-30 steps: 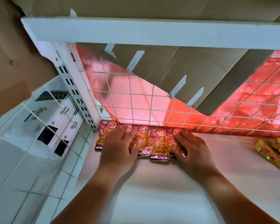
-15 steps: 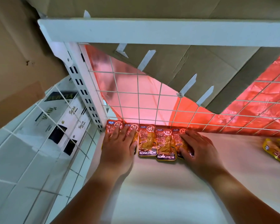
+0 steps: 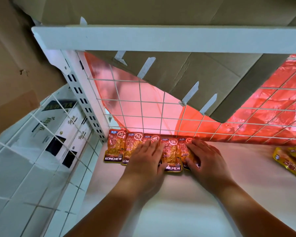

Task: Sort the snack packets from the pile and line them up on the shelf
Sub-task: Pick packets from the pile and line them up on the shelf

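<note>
surroundings: wire grid [image 3: 140, 106] backs the shelf [image 3: 178, 211], red plastic sheet [image 3: 272, 106] behind it. Cardboard [image 3: 203, 74] flap hangs over the grid, upper centre. White boxes [image 3: 55, 127] at lower left.
in the way: both hands cover the middle and right of the packet row [image 3: 114, 147].
hidden: third packet mostly under a hand; pile [image 3: 290, 159] cut off at right edge.
packet row: five, centre frame, tops against grid, edges overlapping; orange-red, dark "KONCHEW" band.
left hand [image 3: 143, 159]: flat, fingers straight, pressing packets.
right hand [image 3: 207, 161]: flat, fingers straight, on fifth packet.

Shop or stockroom: white slotted shelving upright [image 3: 85, 103], wire grid back [image 3: 161, 117], cardboard cartons [image 3: 195, 77], branded snack packets [image 3: 114, 147].
</note>
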Available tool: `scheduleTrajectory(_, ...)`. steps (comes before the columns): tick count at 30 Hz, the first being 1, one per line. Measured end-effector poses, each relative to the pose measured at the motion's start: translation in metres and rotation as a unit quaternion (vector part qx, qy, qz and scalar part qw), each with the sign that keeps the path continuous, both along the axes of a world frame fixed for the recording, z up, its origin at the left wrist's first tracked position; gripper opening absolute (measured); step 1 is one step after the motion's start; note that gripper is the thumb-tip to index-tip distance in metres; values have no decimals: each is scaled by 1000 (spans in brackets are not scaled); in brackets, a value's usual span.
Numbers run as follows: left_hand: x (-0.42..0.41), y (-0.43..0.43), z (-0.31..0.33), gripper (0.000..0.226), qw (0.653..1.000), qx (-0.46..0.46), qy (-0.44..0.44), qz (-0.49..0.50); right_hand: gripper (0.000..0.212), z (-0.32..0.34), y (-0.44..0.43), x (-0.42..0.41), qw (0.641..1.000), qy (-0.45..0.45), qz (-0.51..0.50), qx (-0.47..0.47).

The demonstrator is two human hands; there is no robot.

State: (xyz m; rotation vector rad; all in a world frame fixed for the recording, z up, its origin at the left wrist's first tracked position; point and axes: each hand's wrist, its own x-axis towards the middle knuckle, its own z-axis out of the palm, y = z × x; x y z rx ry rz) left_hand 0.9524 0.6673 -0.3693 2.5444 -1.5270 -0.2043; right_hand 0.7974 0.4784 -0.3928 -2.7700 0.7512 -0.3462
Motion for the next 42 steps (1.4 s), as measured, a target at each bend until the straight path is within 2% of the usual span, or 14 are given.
scheduleTrajectory(10, 0, -1, -13, 62, 998, -58, -1, 25, 60, -1, 1, 0, 1000, -20, 2, 3)
scheduleTrajectory(13, -7, -9, -6, 66, 998, -60, 8, -26, 58, -3, 0, 0, 1000, -23, 4, -1)
scheduleTrajectory(17, -21, -22, -15, 67, 995, -31, -41, -83, 57, -6, -1, 0, 1000, -29, 7, 1)
scheduleTrajectory(27, -25, -27, -17, 66, 997, -67, -10, -34, 56, -8, -3, 0, 999, -36, 9, -3)
scheduleTrajectory(42, -25, -26, -18, 68, 995, -99, 2, -28, 57, -8, -2, 3, 999, -27, 10, -15)
